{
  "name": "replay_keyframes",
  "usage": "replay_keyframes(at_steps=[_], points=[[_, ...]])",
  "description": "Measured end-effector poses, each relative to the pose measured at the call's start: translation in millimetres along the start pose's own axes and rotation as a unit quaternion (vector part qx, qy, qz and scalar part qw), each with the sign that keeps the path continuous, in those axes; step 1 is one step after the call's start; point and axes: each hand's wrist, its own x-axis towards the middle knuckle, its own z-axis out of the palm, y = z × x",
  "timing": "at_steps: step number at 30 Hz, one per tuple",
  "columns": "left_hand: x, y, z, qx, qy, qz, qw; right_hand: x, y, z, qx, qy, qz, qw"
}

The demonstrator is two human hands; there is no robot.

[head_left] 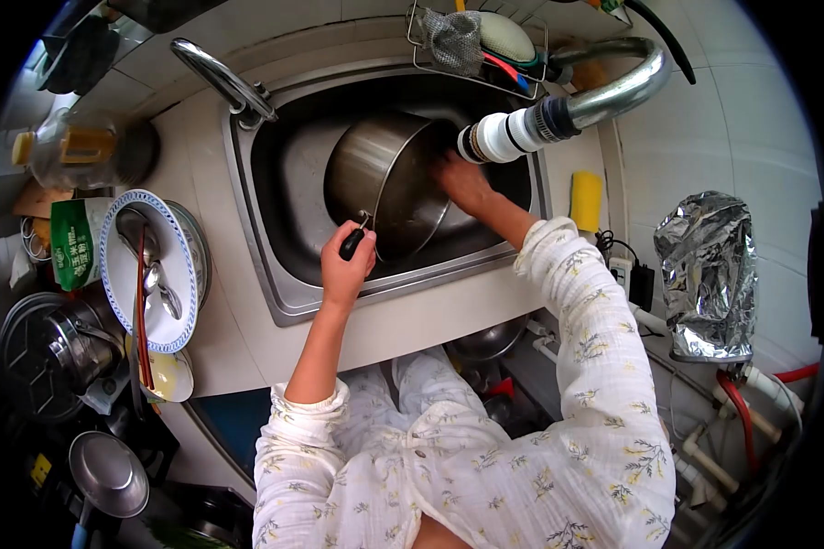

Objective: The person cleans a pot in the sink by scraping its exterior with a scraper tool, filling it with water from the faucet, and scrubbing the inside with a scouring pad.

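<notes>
A large metal pot [362, 165] lies tilted on its side in the steel sink [288, 174], its mouth turned to the right. My left hand [347, 260] is closed round the pot's black handle at the near side. My right hand [462, 183] reaches to the pot's mouth, below the faucet's white nozzle [499, 137]. Its fingers are in shadow at the opening, so I cannot make out whether they hold anything.
On the left counter stands a blue-rimmed bowl [112, 261] with spoons and chopsticks in it. A wire rack [417, 46] with scrubbers hangs behind the sink. A yellow sponge [586, 201] is at the right edge. A second faucet [220, 82] rises at the back left.
</notes>
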Motion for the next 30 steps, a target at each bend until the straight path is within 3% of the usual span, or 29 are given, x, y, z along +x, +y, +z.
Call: replay_keyframes(at_steps=[2, 5, 8, 10, 12, 14, 16, 19, 22, 23, 26, 28, 30], points=[[1, -4, -5, -0.006, 0.005, -0.004, 1.0, 17, 17, 33, 0.001, 0.093, -0.003, 0.996], [3, -4, -8, -0.03, 0.011, -0.008, 0.999, 37, 8, 13, -0.005, 0.228, -0.011, 0.974], [5, -3, -8, -0.025, 0.012, -0.003, 1.0, 36, -15, 56, 0.026, 0.122, 0.053, 0.991], [3, -1, -6, -0.004, 0.014, -0.003, 1.0, 21, -42, 65, 0.004, -0.005, 0.025, 1.0], [5, 6, 1, 0.02, 0.02, -0.006, 1.0, 14, -67, 79, 0.143, -0.089, 0.025, 0.985], [8, 5, 5, 0.033, 0.022, -0.006, 0.999, 17, -95, 76, 0.34, -0.086, 0.071, 0.934], [12, 6, 6, -0.041, 0.03, -0.009, 0.999, 30, -124, 27, 0.663, -0.054, 0.146, 0.732], [17, 16, -3, -0.13, 0.036, -0.042, 0.99, 70, -123, -20, 0.722, 0.009, 0.106, 0.683], [15, 21, -11, -0.16, 0.052, -0.066, 0.983, 115, -75, -25, 0.372, 0.12, 0.027, 0.92], [11, 21, -12, -0.167, 0.055, -0.073, 0.982, 124, -57, -5, 0.214, 0.141, -0.009, 0.967], [10, 20, -16, -0.202, 0.067, -0.065, 0.975, 102, -23, 4, 0.018, 0.231, -0.119, 0.965], [14, 15, -25, -0.212, 0.088, -0.058, 0.972, 74, -20, 22, -0.057, 0.103, -0.087, 0.989], [16, 8, -35, -0.233, 0.093, -0.065, 0.966, 45, -48, 34, 0.003, -0.038, 0.012, 0.999]])
